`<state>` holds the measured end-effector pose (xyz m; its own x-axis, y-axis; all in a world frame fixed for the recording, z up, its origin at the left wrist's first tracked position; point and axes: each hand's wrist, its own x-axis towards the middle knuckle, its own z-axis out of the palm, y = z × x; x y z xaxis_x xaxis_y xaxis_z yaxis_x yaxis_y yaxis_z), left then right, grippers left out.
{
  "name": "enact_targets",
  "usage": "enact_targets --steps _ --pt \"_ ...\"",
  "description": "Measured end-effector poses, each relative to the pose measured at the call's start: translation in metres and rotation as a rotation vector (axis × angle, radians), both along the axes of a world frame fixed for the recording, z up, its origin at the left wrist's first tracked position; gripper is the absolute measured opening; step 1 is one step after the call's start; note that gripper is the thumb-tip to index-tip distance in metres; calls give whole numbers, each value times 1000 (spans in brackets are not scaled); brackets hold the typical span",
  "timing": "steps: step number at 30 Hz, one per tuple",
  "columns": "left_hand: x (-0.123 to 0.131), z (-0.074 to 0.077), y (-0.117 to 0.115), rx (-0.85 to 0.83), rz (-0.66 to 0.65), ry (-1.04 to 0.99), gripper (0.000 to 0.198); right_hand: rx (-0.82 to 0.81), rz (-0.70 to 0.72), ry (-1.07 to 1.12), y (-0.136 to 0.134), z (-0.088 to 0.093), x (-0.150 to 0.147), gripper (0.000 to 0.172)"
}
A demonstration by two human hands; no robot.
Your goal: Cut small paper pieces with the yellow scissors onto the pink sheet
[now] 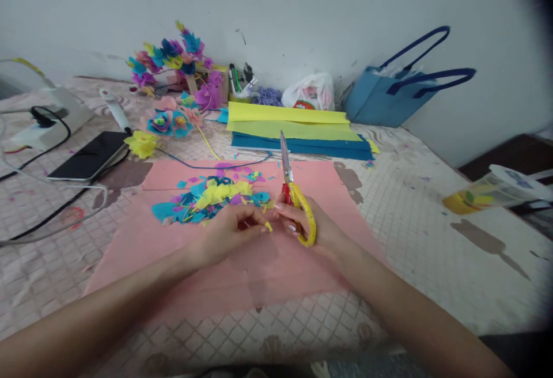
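The right hand [322, 231] grips the scissors [290, 185], blades together and pointing toward the surface's [410, 222] far edge. Just left, the left hand [228, 231] pinches a yellow paper scrap [268, 226] over the pink sheet [242, 277].

The scissors [290, 189] have yellow handles with a red part and grey blades. The little scrap [268, 226] beside them is yellow. The big sheet [242, 274] underneath is pink, and the pile of scraps [211, 196] on it is blue, yellow and purple. The desk [410, 216] shows a pale grid pattern. The bag [375, 101] is blue with darker handles.
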<state>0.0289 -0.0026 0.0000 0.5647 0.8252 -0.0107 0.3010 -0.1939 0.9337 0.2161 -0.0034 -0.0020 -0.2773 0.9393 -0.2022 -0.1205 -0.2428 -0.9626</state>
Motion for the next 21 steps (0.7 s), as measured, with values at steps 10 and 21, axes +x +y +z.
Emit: enact_targets --steps 10,21 --pt "-2 2 7 -333 98 -275 22 24 3 -170 -9 15 -7 39" --pt "-2 -8 6 -377 26 -326 26 37 31 -188 -10 12 -8 30"
